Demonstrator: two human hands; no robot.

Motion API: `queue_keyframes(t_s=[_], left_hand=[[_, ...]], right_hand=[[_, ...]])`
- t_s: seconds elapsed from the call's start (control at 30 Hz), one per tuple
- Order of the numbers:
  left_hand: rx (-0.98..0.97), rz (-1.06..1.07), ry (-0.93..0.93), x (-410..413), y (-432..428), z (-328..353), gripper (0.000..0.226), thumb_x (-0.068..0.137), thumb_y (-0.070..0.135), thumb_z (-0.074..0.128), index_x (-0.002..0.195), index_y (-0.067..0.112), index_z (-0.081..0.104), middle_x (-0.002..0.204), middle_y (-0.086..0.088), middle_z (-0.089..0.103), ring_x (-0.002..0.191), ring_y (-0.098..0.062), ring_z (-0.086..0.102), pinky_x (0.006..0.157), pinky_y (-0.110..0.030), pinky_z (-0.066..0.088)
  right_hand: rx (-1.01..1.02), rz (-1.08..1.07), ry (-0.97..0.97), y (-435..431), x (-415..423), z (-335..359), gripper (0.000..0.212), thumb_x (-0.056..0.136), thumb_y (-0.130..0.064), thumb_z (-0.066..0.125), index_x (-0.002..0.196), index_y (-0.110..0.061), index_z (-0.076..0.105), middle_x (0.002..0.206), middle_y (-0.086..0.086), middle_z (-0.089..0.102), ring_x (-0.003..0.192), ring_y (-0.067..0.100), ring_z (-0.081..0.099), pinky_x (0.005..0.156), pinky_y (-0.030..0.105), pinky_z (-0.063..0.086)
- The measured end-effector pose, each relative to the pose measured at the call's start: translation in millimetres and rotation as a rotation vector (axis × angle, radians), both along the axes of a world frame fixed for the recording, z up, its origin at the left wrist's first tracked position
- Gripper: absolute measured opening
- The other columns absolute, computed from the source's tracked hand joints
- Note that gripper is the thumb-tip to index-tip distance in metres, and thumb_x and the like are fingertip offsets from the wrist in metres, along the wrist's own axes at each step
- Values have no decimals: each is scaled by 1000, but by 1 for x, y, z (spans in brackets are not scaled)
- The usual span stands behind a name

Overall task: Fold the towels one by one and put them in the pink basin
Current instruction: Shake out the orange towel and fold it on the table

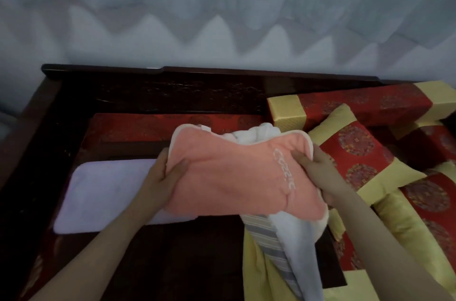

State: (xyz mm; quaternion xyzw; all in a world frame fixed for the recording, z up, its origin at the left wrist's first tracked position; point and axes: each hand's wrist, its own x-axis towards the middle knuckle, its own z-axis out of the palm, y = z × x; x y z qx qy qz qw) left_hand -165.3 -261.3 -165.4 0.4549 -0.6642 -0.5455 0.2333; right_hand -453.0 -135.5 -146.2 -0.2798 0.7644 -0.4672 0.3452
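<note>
A pink towel (229, 177) with pale embroidered letters is held up above the dark wooden seat (187, 258). My left hand (165, 175) grips its left edge, thumb on top. My right hand (318, 172) grips its right edge near the letters. Under and behind the pink towel lies a heap of other towels: a white one (256, 133) bunched at the back, a striped one (266, 236) and a pale blue-white one (296, 244) hanging down at the front. A folded lilac towel (108, 194) lies flat on the left. No pink basin is in view.
Red and gold cushions (355, 150) are stacked at the right, with a long bolster (357, 103) behind them. A yellow cloth (259, 271) hangs below the heap. The dark carved backrest (172, 88) runs along the rear, under a pale curtain (222, 17).
</note>
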Motion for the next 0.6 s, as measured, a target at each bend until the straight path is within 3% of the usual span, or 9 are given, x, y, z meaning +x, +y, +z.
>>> queue_keyframes(t_s=[0.07, 0.17, 0.27, 0.37, 0.47, 0.53, 0.6], left_hand=[[-45, 76, -24, 36, -20, 3, 19, 94, 39, 48, 111, 49, 46, 106, 24, 55, 102, 3, 54, 79, -9, 39], [-78, 201, -126, 92, -50, -15, 36, 95, 43, 47, 127, 26, 50, 112, 2, 60, 103, -15, 56, 84, -26, 43], [-103, 251, -217, 142, -72, -41, 32, 97, 41, 45, 113, 16, 53, 104, -5, 60, 97, -21, 57, 77, -27, 44], [-43, 312, -274, 186, -87, -70, 28, 99, 33, 42, 112, 11, 53, 100, -5, 58, 95, -25, 57, 69, -28, 42], [33, 359, -383, 220, -98, -102, 30, 98, 33, 45, 114, 9, 53, 105, -12, 59, 98, -31, 57, 74, -37, 44], [120, 372, -513, 235, -101, -123, 35, 95, 33, 50, 119, 7, 50, 111, -15, 59, 102, -35, 57, 84, -41, 45], [144, 337, -597, 243, -100, -138, 35, 94, 30, 53, 117, 4, 49, 108, -17, 59, 100, -36, 57, 84, -41, 44]], right_hand=[[-30, 42, -99, -27, 29, -4, 27, 94, -24, 55, 120, -17, 53, 107, -2, 64, 94, 9, 61, 70, 22, 47], [-13, 93, -155, -66, 73, -26, 31, 93, -26, 56, 121, -13, 52, 115, 6, 64, 100, 15, 62, 76, 27, 51], [27, 120, -110, -100, 121, -57, 42, 93, -30, 56, 128, -11, 45, 122, 3, 57, 108, 18, 57, 91, 36, 50], [62, 153, 26, -124, 169, -86, 40, 95, -31, 52, 126, -8, 42, 104, -5, 54, 98, 16, 52, 79, 27, 43], [121, 157, 107, -133, 200, -119, 34, 91, -31, 57, 114, -10, 44, 93, -1, 56, 92, 24, 56, 76, 29, 39], [224, 206, 64, -132, 207, -136, 45, 86, -31, 64, 119, -13, 40, 98, 1, 54, 92, 23, 55, 75, 30, 40], [319, 262, -1, -128, 208, -148, 64, 79, -28, 72, 128, -19, 32, 109, 2, 50, 99, 23, 54, 79, 33, 45]])
